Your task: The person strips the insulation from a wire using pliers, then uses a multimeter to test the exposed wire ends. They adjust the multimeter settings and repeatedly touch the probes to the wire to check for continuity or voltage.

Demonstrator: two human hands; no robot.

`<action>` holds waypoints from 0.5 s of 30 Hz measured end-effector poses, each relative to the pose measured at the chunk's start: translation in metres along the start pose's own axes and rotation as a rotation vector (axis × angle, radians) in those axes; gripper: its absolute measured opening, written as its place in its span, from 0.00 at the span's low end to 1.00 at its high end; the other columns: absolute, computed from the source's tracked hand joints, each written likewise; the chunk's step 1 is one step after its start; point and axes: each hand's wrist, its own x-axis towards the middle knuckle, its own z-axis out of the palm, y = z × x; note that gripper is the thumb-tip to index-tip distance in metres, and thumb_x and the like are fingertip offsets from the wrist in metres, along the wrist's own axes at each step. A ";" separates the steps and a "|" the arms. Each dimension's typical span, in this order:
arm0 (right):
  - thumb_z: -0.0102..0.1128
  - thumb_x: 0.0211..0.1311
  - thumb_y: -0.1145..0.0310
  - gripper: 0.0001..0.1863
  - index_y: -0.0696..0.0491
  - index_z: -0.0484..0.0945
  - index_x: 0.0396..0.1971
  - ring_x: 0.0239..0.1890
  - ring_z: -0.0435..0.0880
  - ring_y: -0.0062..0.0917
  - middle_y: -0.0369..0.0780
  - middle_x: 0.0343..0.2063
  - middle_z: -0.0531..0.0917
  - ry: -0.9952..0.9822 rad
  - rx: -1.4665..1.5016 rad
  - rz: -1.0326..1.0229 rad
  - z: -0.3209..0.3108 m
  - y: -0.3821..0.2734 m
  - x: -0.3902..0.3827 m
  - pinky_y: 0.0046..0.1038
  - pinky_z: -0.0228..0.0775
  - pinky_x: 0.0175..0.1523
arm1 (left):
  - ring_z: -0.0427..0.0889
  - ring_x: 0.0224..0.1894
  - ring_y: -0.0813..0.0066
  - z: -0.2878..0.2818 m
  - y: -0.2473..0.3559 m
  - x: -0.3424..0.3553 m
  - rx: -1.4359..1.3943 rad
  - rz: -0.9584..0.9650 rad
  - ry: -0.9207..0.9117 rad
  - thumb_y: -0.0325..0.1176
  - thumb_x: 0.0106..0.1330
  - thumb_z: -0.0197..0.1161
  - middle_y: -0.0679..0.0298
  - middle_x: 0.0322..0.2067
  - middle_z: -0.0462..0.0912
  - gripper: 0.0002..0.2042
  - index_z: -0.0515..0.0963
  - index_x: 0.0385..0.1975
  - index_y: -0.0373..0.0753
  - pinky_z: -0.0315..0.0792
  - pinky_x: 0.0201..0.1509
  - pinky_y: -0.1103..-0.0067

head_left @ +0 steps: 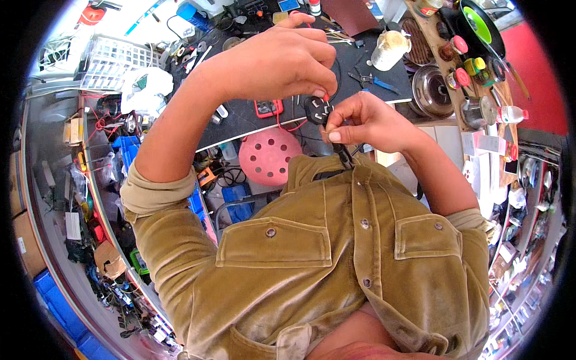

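My left hand (282,63) is raised above a black plug (318,109) with metal prongs, its fingers curled and thumb low; a small red piece shows by the thumb, too small to name. My right hand (366,126) pinches the plug's lower part, where a black cord (343,155) hangs down over my olive shirt. A red-cased multimeter (264,109) lies on the dark worktop (213,129) behind my hands, with a red lead running from it.
Blue-handled pliers (384,85), a pale container (390,51) and a steel pot lid (431,90) are at right, beside a wooden shelf of jars (457,78). A pink holed stool (269,156) stands below. Crowded shelves and a white grid organizer (120,63) fill the left.
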 end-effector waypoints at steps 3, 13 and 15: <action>0.62 0.55 0.71 0.06 0.59 0.79 0.25 0.23 0.68 0.10 0.28 0.19 0.75 -0.008 -0.006 0.032 0.001 -0.005 -0.001 0.18 0.59 0.27 | 0.72 0.40 0.68 0.001 -0.001 -0.003 -0.038 0.035 0.020 0.35 0.54 0.64 0.69 0.26 0.68 0.05 0.79 0.30 0.46 0.52 0.63 0.63; 0.62 0.56 0.71 0.06 0.58 0.79 0.26 0.20 0.66 0.09 0.28 0.19 0.75 0.001 0.111 0.019 -0.010 0.004 -0.002 0.15 0.54 0.24 | 0.73 0.38 0.65 -0.002 0.000 -0.008 -0.158 -0.163 0.078 0.39 0.58 0.61 0.65 0.30 0.73 0.11 0.78 0.38 0.42 0.62 0.51 0.69; 0.62 0.57 0.70 0.06 0.58 0.79 0.27 0.20 0.66 0.09 0.28 0.18 0.74 0.001 0.145 0.002 -0.010 0.009 -0.001 0.14 0.53 0.23 | 0.74 0.37 0.64 0.000 0.005 -0.008 -0.244 -0.239 0.099 0.41 0.58 0.62 0.63 0.30 0.74 0.15 0.77 0.41 0.41 0.66 0.44 0.71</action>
